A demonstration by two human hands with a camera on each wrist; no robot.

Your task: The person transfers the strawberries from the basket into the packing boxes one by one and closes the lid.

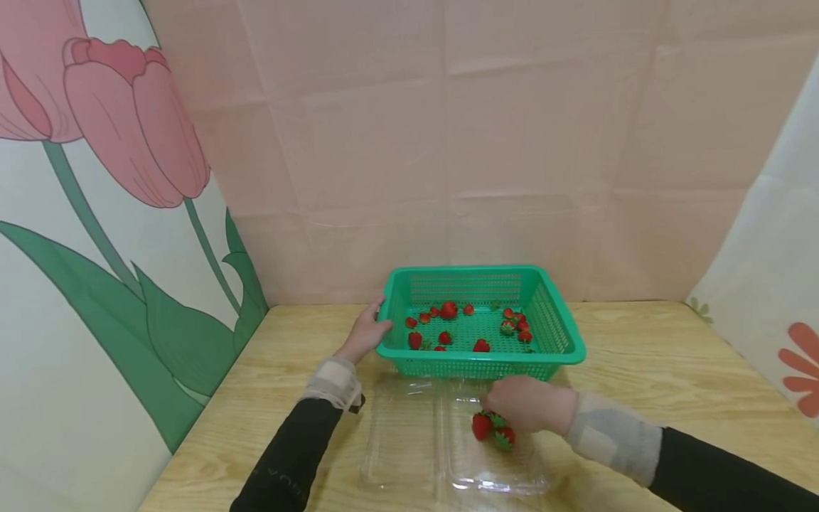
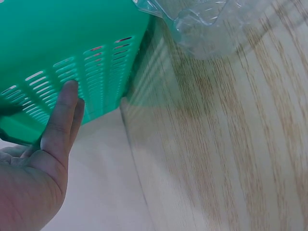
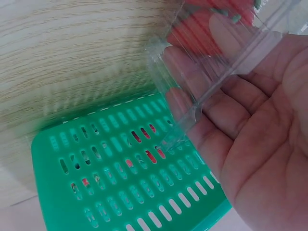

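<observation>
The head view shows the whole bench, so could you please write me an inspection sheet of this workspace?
Surface: wooden table, light grain.
Job's things: green basket holding loose strawberries; clear clamshell tray lying open in front of it, with a few tray strawberries in its right half.
Clutter: nothing seen.
Hands: left hand rests straight fingers on the basket's left wall; right hand is over the tray strawberries, its fingers at the clear plastic in the right wrist view.
Cables: nothing seen.
Surroundings: pink backdrop; tulip mural on the left.
</observation>
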